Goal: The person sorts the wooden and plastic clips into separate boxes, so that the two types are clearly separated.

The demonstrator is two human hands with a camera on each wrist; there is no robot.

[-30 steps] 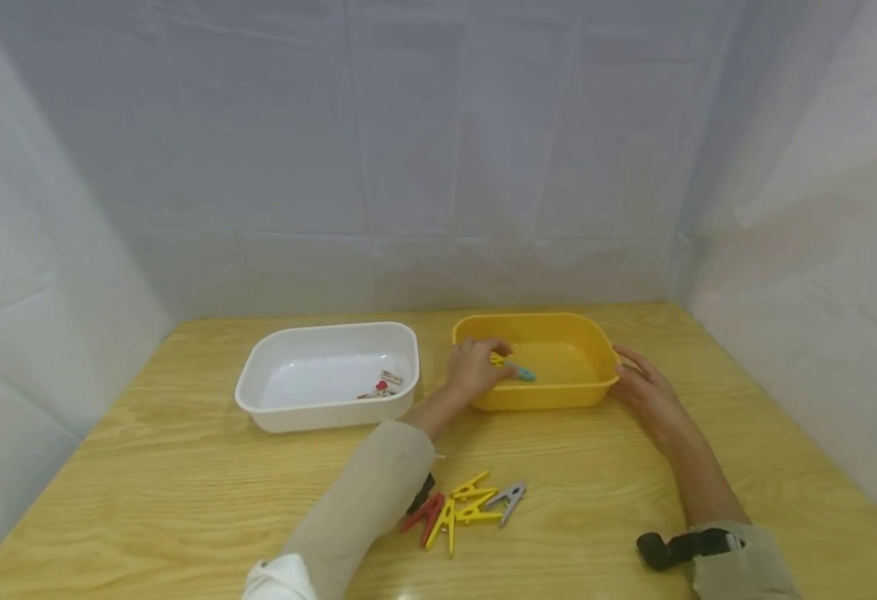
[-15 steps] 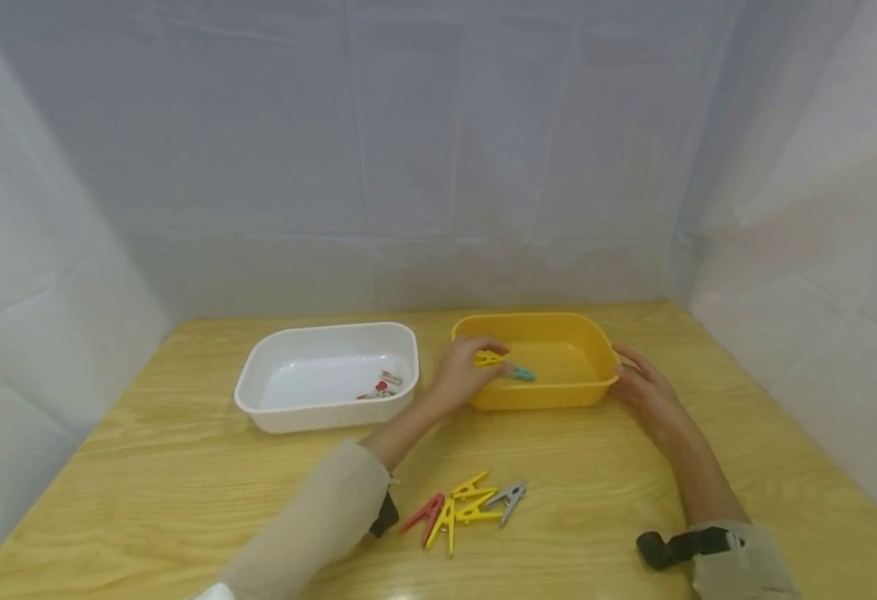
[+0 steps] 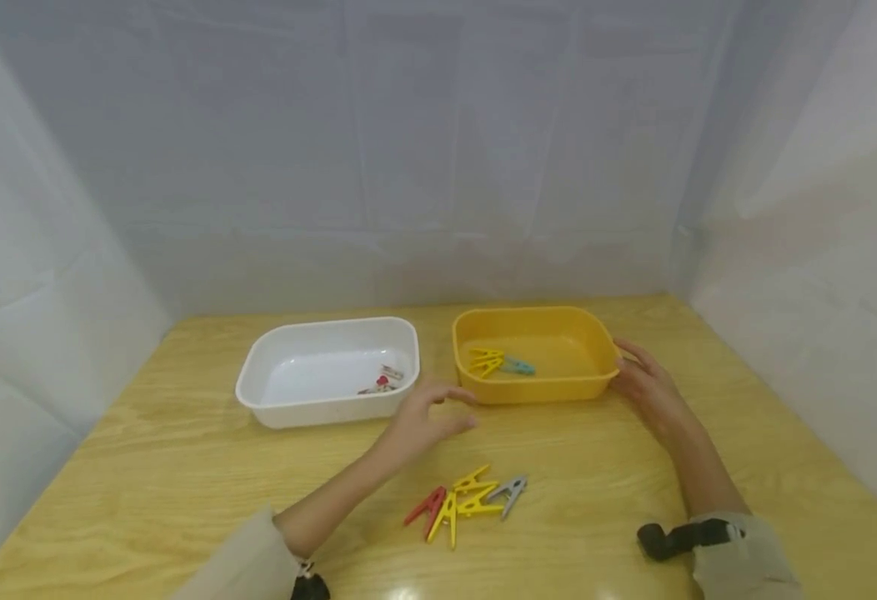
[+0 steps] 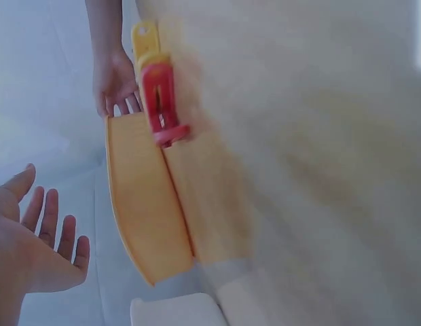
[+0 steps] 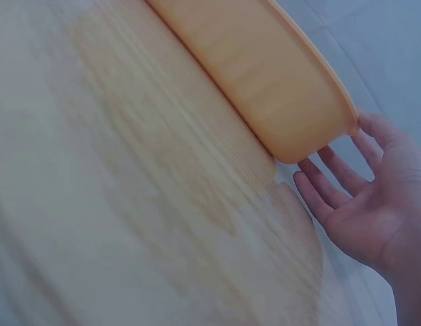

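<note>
Our left hand (image 3: 419, 417) hangs empty over the tabletop (image 3: 183, 467), fingers loosely spread, between the yellow tub (image 3: 539, 392) just beyond it and the pile of clothespins (image 3: 464, 504) just nearer us. We judge this the gap between one drop and the next pick: the move ahead calls for lowering onto the pile and pinching a single pin out of the tangle, where yellow, red and grey ones lie overlapping.

Our right hand (image 3: 648, 387) is flat-fingered too, its fingertips resting against the tub's far-right end, gripping nothing.

Inside the yellow tub, ahead of the left hand, we see yellow pins (image 3: 485, 360) and a blue one (image 3: 519, 366) touching near its left wall. The white tub (image 3: 258, 396), off to the left of that hand, holds a few small pins (image 3: 382, 382) with a red spot among them; too small for us to count.
</note>
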